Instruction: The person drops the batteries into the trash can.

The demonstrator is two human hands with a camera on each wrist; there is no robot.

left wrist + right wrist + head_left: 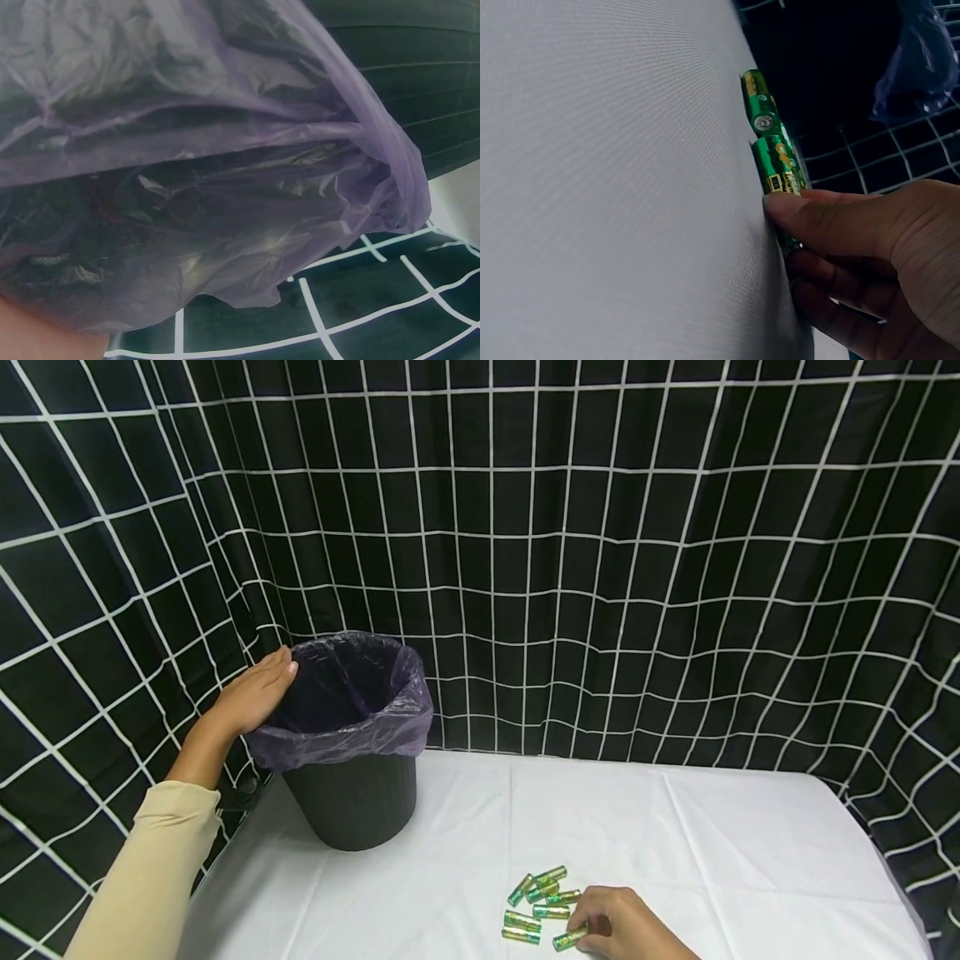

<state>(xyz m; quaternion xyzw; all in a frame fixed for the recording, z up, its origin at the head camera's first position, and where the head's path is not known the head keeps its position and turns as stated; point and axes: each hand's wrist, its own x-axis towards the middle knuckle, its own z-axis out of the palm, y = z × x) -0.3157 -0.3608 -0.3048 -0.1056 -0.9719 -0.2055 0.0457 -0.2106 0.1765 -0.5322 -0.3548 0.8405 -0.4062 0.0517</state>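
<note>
My right hand (618, 922) is low over the white cloth, pinching a green-and-gold battery (568, 939) between thumb and fingers. Up close in the right wrist view, the thumb lies across a green battery (778, 161) at the cloth. Just left of and beyond that hand lies a loose group of similar batteries (551, 912), several of them, at mixed angles. On the left, my left hand (258, 691) rests with straight fingers on the rim of a dark bin (352, 802). A translucent purple liner (375, 735) folds over that rim; its folds fill most of the left wrist view.
White cloth (465, 827) covers the table, with the bin at its back left corner. Black curtains (600, 568) with a white grid stand behind and along both sides.
</note>
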